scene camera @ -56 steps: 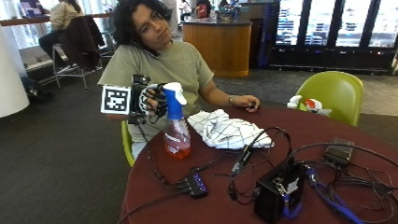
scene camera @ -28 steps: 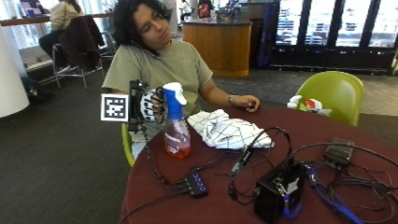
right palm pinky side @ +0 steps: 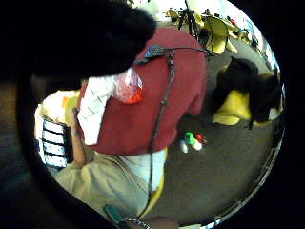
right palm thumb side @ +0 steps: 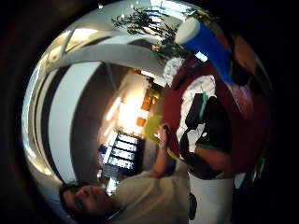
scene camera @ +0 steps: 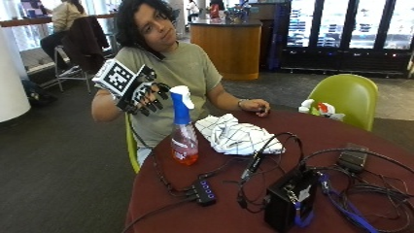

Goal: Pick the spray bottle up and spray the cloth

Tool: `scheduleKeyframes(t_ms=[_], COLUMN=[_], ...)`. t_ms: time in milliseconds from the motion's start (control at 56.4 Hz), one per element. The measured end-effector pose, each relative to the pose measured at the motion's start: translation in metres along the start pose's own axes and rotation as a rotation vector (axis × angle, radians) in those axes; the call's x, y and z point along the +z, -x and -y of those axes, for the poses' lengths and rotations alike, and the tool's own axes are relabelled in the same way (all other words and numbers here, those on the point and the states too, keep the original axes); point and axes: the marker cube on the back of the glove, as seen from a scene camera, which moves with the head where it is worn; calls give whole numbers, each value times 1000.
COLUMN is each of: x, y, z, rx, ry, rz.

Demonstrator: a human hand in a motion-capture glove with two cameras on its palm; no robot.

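Outside view, going from left to right: the gloved right hand [scene camera: 144,94] is up in the air, just to the left of the spray bottle [scene camera: 183,128] and not touching it. Its fingers [scene camera: 154,103] hang a little curled and hold nothing. The spray bottle stands upright on the red worktop [scene camera: 213,213], near the edge by the person. It has a blue and white top and orange liquid at the bottom. Just to the right of it lies the white cloth [scene camera: 236,137] with dark lines, all bunched up. Past the cloth, the bare hand [scene camera: 257,105] rests on the worktop. Black cables [scene camera: 271,155] and a black box [scene camera: 291,201] sit nearer the camera.

I think the step now is reaching for the bottle. To do it well, the hand should come down and go to the right, to the thin blue neck under the white top. The fingers should open wide enough to go round the neck, with one finger free for the trigger. The bottle is tall and thin, so a bump from the side could knock it over. The nozzle should end up pointing right, at the cloth. A cable runs close to the foot of the bottle, so lifting straight up looks safest.
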Motion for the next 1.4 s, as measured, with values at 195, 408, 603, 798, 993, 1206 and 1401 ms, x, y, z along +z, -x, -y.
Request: scheduleKeyframes(t_ms=[195,408,603,798,993,1206,1401], x=[-17,-33,-34,-13,9,26,60], y=[6,14,20,10,-2,-19,-34], z=[-43,-67,-71,-40,10,61,105], rx=[-13,-45,-70,-67,-57,-11,33], ry=[155,140,133,86,-45,-88,-303], rz=[-255,-572,-582,-479,-215,9,343])
